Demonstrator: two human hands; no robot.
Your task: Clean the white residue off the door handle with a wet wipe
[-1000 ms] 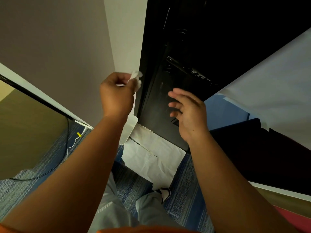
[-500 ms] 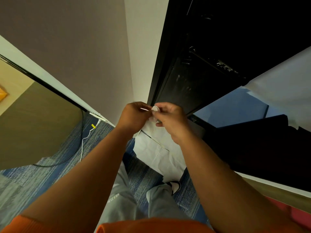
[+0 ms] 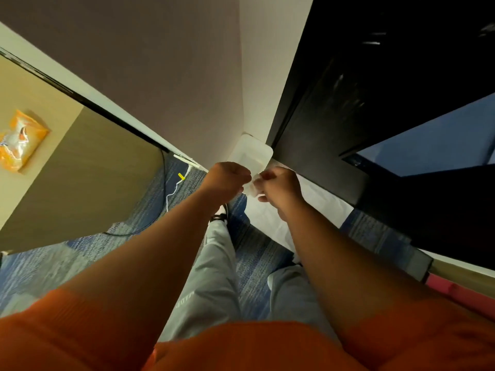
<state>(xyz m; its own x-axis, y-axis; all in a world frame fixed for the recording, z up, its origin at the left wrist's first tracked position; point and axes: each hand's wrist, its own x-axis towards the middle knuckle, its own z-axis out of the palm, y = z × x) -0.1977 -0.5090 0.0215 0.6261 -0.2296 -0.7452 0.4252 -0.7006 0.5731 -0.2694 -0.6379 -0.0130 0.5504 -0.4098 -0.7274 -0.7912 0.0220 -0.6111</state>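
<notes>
A small white wet wipe (image 3: 251,186) is bunched between both hands at the middle of the view. My left hand (image 3: 226,178) grips its left side with curled fingers. My right hand (image 3: 278,187) pinches its right side. Both hands are low, in front of the bottom of the black door (image 3: 334,108), which fills the upper right and shows faint white smears. The door handle is out of view.
A translucent plastic container (image 3: 250,155) sits on the floor at the wall corner beside the door. White paper (image 3: 316,207) lies on the blue carpet under the door. A white cable (image 3: 171,195) runs along the left wall. An orange packet (image 3: 18,140) lies on a surface at left.
My left hand came down from the door edge with the wipe and my right hand joined it. The view tilted downward, so the door handle left the frame.
</notes>
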